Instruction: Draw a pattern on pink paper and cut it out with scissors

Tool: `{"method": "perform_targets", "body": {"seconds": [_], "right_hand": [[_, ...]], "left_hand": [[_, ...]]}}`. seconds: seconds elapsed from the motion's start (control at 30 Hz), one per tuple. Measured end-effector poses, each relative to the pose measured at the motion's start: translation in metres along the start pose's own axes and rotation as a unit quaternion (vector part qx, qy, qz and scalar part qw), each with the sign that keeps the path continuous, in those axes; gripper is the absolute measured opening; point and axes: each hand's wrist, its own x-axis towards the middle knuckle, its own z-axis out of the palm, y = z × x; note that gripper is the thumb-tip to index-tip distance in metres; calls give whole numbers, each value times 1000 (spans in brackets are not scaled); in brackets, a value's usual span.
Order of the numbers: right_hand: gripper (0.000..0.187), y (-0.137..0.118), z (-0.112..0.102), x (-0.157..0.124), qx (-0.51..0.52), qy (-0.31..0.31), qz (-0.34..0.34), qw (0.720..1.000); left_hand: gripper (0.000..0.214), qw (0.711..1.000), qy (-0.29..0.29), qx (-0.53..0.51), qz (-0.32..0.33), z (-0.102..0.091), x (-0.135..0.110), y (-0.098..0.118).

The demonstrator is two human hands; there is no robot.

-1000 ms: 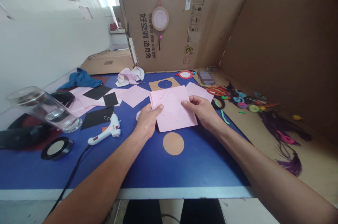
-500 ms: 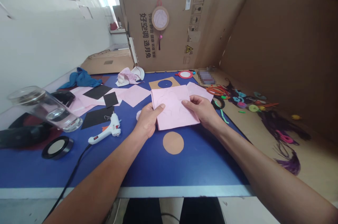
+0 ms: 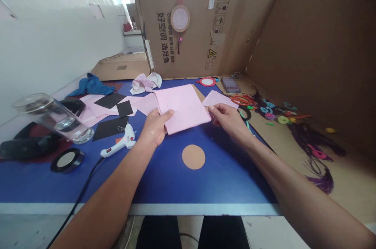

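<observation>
My left hand [image 3: 154, 129] pinches the near left corner of a pink paper sheet [image 3: 180, 106], thumb on top. My right hand [image 3: 227, 118] has its fingers curled at the sheet's right corner, pinching its edge. The sheet is lifted and tilted over the blue table [image 3: 205, 186], and faint pencil lines show on it. A tan round cardboard disc [image 3: 193, 156] lies flat on the table just in front of both hands. A smaller pink sheet [image 3: 219, 98] lies behind my right hand.
A white glue gun [image 3: 119, 145] with its black cord lies to the left, near black paper pieces [image 3: 110, 100], a glass [image 3: 53, 118] and a tape roll [image 3: 67, 159]. Orange scissors [image 3: 242, 101] and coloured craft bits lie to the right. A cardboard box [image 3: 199, 26] stands behind.
The pink sheet has moved up and to the left, away from me, and now covers the tan cardboard with the round hole. My right hand has slid to the sheet's right corner.
</observation>
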Motion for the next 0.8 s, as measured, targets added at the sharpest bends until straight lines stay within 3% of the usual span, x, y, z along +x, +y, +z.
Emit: {"method": "perform_targets", "body": {"seconds": [0.1, 0.17, 0.23, 0.3, 0.37, 0.43, 0.53, 0.63, 0.7, 0.8], "right_hand": [[38, -11, -2, -13, -102, -32, -80, 991], [27, -22, 5, -28, -127, -132, -152, 971], [28, -33, 17, -47, -163, -248, -220, 929], [30, -40, 29, -63, -220, -319, -253, 886], [26, -40, 36, -73, -266, -354, -272, 854], [20, -36, 38, -74, -305, -351, -284, 839], [24, -32, 39, -69, -378, -269, -293, 836], [31, -44, 60, -71, -334, -224, -272, 874], [30, -63, 91, -80, -235, -275, -236, 902], [36, -95, 152, -93, -157, -373, -169, 899]], "left_hand": [[34, 998, 47, -22, 47, -5, 3, 26], [38, 995, 58, -32, 72, -9, 1, 45], [43, 993, 47, -37, 97, -16, -4, 64], [46, 991, 41, -36, 120, -25, -12, 83], [45, 987, 61, -34, 143, -39, -21, 102], [43, 982, 88, -27, 164, -56, -31, 118], [43, 975, 130, -7, 177, -85, -49, 135], [47, 965, 179, 6, 194, -112, -67, 144], [47, 958, 200, 9, 205, -125, -78, 147], [43, 955, 205, 7, 216, -138, -93, 150]]}}
